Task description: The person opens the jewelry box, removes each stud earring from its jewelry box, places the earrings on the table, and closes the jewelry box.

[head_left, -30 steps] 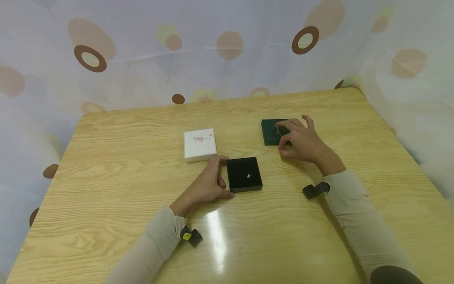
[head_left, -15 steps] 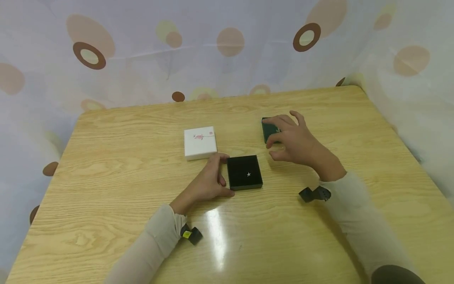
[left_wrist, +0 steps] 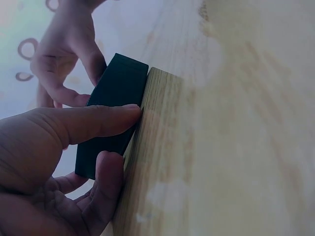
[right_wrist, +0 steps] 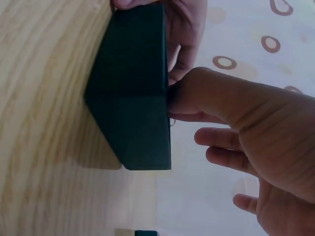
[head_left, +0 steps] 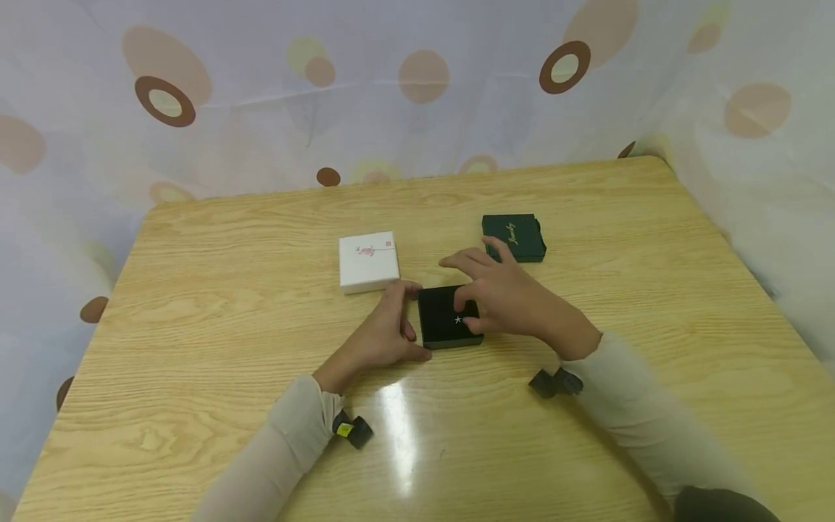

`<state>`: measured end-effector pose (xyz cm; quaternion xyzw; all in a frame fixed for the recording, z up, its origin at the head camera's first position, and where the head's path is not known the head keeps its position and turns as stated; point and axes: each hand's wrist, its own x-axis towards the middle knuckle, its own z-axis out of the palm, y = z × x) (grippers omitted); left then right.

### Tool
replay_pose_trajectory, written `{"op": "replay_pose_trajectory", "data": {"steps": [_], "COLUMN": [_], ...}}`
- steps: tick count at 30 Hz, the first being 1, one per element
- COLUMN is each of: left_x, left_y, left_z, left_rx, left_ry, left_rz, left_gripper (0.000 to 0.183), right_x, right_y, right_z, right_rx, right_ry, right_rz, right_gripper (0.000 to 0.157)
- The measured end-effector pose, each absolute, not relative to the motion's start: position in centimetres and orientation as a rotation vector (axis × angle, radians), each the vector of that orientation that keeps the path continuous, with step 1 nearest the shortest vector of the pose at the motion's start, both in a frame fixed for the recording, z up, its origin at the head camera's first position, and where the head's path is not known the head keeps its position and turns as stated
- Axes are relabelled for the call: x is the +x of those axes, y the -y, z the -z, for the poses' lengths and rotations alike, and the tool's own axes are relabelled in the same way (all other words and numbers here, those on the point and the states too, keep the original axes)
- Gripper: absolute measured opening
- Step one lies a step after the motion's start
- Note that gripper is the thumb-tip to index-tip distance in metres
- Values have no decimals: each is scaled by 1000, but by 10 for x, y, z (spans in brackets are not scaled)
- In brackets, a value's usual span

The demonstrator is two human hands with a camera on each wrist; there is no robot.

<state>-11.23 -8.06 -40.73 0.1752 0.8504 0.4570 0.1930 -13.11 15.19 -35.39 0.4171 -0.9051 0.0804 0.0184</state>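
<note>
A small dark green jewelry box [head_left: 450, 344] with a black lining stands uncovered on the table, a tiny silvery star-shaped piece [head_left: 458, 320] on its lining. My left hand [head_left: 385, 330] grips the box from the left, thumb at the near corner and a finger at the far one. Over the right part of the box is my right hand [head_left: 505, 297], its thumb and index fingertips lowered beside the star and slightly apart. In the right wrist view, the thumb [right_wrist: 197, 93] reaches over the rim of the box, which hides its tip. The other fingers are spread.
Behind the right hand lies a dark green box or lid [head_left: 527, 246] with gold "Jewelry" lettering. A white box [head_left: 367, 264] with a pink flower print stands just behind the left hand. A spotted curtain [head_left: 424, 145] hangs along the table's back edge [head_left: 274, 193].
My right hand has moved left and nearer, from over the lettered green piece to the uncovered box, lowering its thumb and index finger there. The left hand keeps its grip.
</note>
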Motion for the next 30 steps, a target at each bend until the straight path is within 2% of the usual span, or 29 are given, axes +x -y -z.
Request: {"op": "replay_pose_trajectory", "data": {"steps": [30], "left_x": [-112], "left_y": [82], "left_z": [405], "left_rx": [479], "left_ry": [-2355], "left_rz": [-1285], "left_gripper": [98], "right_x": [-129], "right_y": [-140], "right_z": [362], "right_rx": [1235], "right_ry": [2916], "right_rz": [-122], "right_gripper": [14]}}
